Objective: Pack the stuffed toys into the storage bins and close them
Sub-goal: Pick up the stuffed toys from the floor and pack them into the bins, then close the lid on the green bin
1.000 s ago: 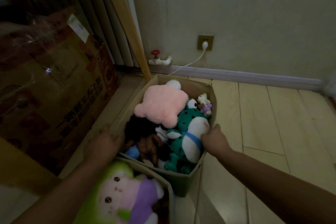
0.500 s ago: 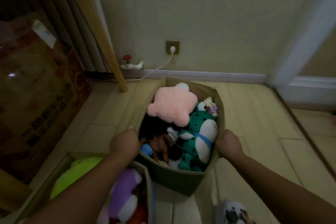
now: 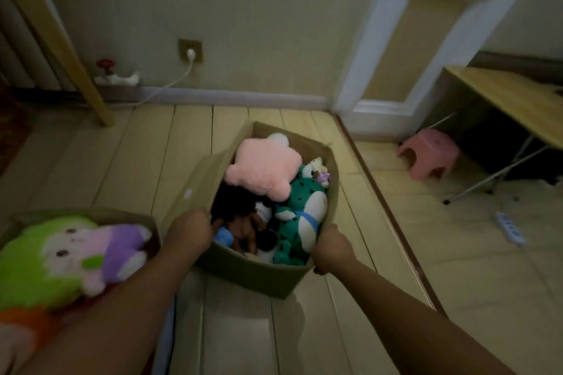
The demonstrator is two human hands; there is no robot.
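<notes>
An olive fabric storage bin (image 3: 253, 274) stands on the wooden floor, open at the top and full of stuffed toys. A pink plush (image 3: 263, 169) lies at its far end, a green-and-white spotted plush (image 3: 301, 213) on its right side, a dark brown doll (image 3: 243, 224) at its left. My left hand (image 3: 190, 233) grips the bin's near-left rim. My right hand (image 3: 330, 248) grips its near-right corner. A second bin (image 3: 91, 214) at the lower left holds a green and purple plush (image 3: 70, 256).
A wooden post (image 3: 61, 39) leans against the wall at the left, near a red valve (image 3: 105, 65) and a wall socket (image 3: 190, 50) with a white cable. At the right are a pink stool (image 3: 428, 157), a folding table (image 3: 511, 100) and a power strip (image 3: 508, 227).
The bin has shifted to the right across the floor with both hands on its rim, away from the cardboard box. The view has swung right, bringing the stool and table into sight.
</notes>
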